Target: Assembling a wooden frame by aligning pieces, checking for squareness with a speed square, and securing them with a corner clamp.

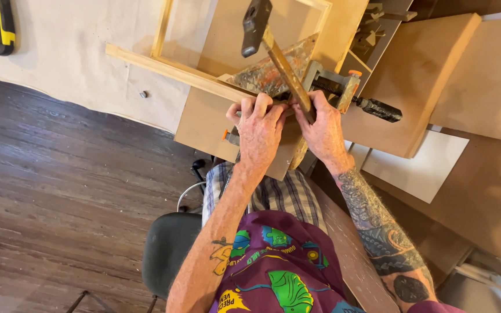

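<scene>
A: Looking down from the head camera, what sits furthest left?

B: A yellow and black utility knife lies on pale paper sheeting at the top left, above a dark wooden floor. A small screw lies on the paper nearby.

A: And moving toward the middle?

B: A pale wooden frame rests on a brown board worktop. The left hand is curled closed, pressing down on the frame's lower rail where it meets a paint-spattered corner block. An orange-tipped clamp end shows just left of that hand.

A: Where is the hammer?

B: The hammer stands raised above the frame, its dark head at the top centre and its wooden handle slanting down to the right hand, which grips the handle tightly. The 2 hands touch at the fingers.

A: What lies to the right?

B: A metal bar clamp with a black handle sits just beside the right hand, on the worktop edge. Further right, overlapping brown boards and a white panel are spread about. Below, a grey stool seat is visible.
</scene>
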